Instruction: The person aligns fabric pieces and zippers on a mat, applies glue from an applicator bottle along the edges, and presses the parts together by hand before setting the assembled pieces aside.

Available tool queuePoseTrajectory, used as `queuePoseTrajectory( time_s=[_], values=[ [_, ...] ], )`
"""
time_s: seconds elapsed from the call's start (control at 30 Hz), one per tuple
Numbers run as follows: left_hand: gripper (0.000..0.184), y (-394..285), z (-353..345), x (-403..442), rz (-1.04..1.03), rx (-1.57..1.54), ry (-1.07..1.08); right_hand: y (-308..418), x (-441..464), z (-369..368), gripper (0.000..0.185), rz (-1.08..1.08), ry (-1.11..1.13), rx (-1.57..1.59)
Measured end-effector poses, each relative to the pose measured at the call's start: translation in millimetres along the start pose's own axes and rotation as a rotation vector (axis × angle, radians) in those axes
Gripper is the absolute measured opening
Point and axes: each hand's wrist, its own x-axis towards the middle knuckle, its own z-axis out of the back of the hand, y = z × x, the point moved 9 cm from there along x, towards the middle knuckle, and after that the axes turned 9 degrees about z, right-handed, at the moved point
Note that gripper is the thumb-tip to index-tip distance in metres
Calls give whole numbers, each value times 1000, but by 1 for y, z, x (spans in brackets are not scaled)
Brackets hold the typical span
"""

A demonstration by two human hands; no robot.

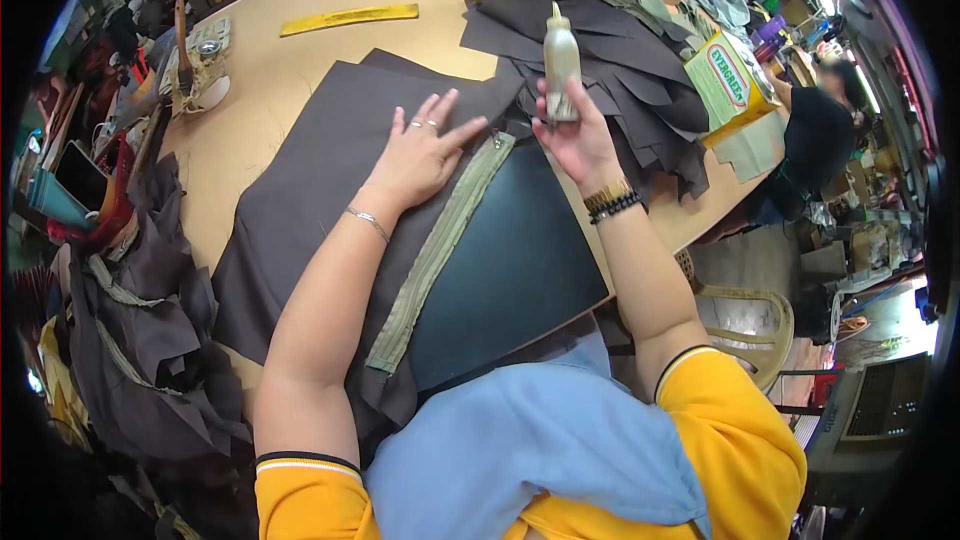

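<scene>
My left hand (418, 152) lies with fingers spread on a dark grey-brown fabric piece (300, 170). Close to its fingertips is the top end of an olive-green zipper (445, 245), which runs diagonally along the fabric's edge down toward me. A metal slider shows near the zipper's upper end. Upright in my right hand (580, 140) is a squeeze bottle (562, 60) with a pointed nozzle at the top and pale contents. My fingers wrap round its lower part, above the table. Beneath the zipper, a smooth black board (510, 270) covers the near part of the table.
A yellow ruler (350, 19) lies at the back of the table. Stacked dark fabric pieces (640, 90) and an Evergreen can (728, 88) are at the right. More fabric with zippers (150, 320) hangs at the left, beyond a brush (184, 60). Other people stand around the table.
</scene>
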Motion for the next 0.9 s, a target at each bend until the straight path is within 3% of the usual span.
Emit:
queuePoseTrajectory(
  time_s=[0.1, 0.23, 0.27, 0.37, 0.4, 0.5, 0.6, 0.73, 0.9],
  values=[
    [47, -1, -2, 0, -4, 38, 46, 1, -14, 9, 45, -56, 28, -278],
    [45, 1, -6, 0, 50, 23, 80, 3, -10, -14, 39, -141, 28, -12],
    [45, 2, -6, 0, 51, 29, 80, 4, -6, -17, 37, -124, 2, -83],
    [46, 3, -6, -1, 58, 47, 67, 5, 13, -22, 38, -82, 104, -755],
    [46, 3, -6, -1, 63, 52, 63, 0, 14, -29, 38, -139, 211, -838],
    [47, 2, -4, -2, 61, 68, 65, -4, 30, -38, 55, 61, 270, -1464],
    [47, 3, -4, -1, 69, 44, 74, -14, 41, -43, 61, 96, 333, -1616],
    [45, 4, -1, -2, 88, 36, 77, -27, 56, -29, 62, -116, 356, -1558],
    [46, 4, -1, 0, 94, 35, 54, -16, 59, -23, 62, -55, 291, -1592]
  ],
)
